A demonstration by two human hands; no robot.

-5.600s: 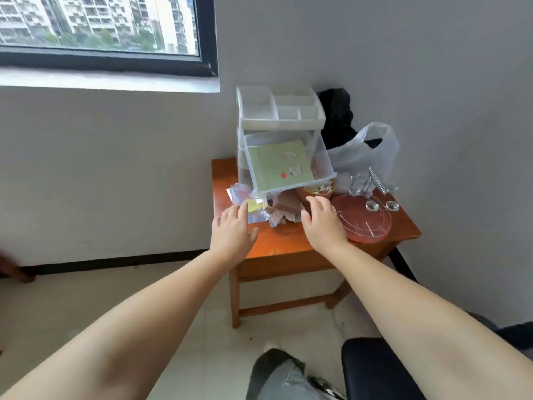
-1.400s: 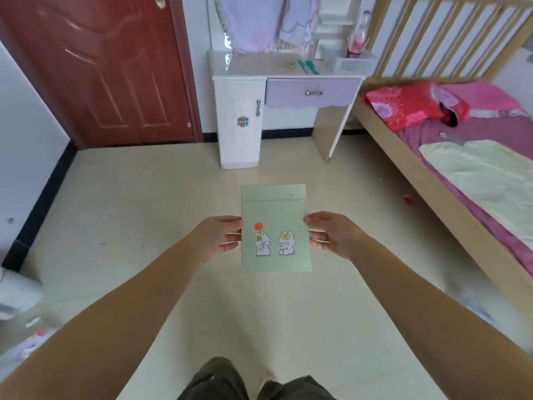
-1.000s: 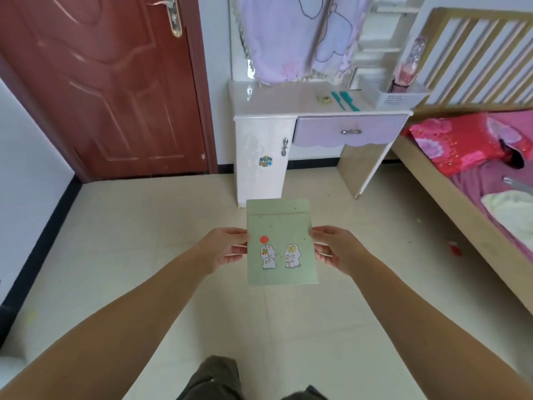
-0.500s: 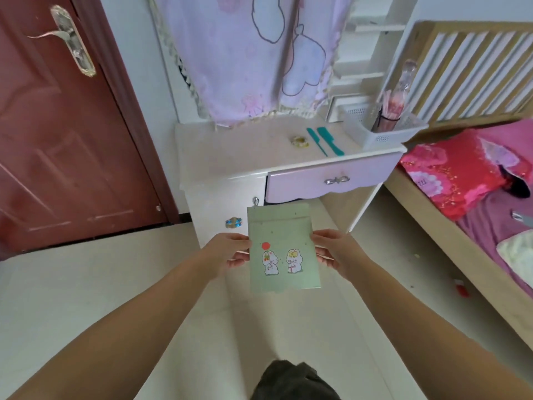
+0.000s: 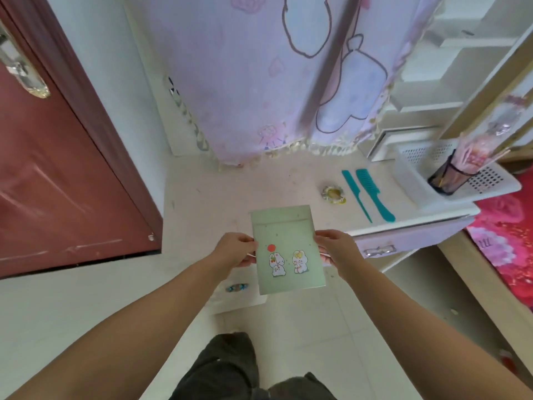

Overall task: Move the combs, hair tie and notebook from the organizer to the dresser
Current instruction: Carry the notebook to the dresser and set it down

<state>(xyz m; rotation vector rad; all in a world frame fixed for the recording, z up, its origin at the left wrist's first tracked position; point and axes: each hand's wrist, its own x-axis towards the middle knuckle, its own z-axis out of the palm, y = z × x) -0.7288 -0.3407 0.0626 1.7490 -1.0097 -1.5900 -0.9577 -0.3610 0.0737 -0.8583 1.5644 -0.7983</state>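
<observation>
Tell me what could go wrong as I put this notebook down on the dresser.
The notebook is pinched only at its side edges by the left hand and right hand, so it may sag or slip. It hangs over the front edge of the dresser; released too early, it could drop to the floor. Sliding it rightward might push the hair tie and combs.

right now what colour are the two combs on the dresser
Teal, both combs, lying side by side on the dresser top; the head view shows them.
</observation>
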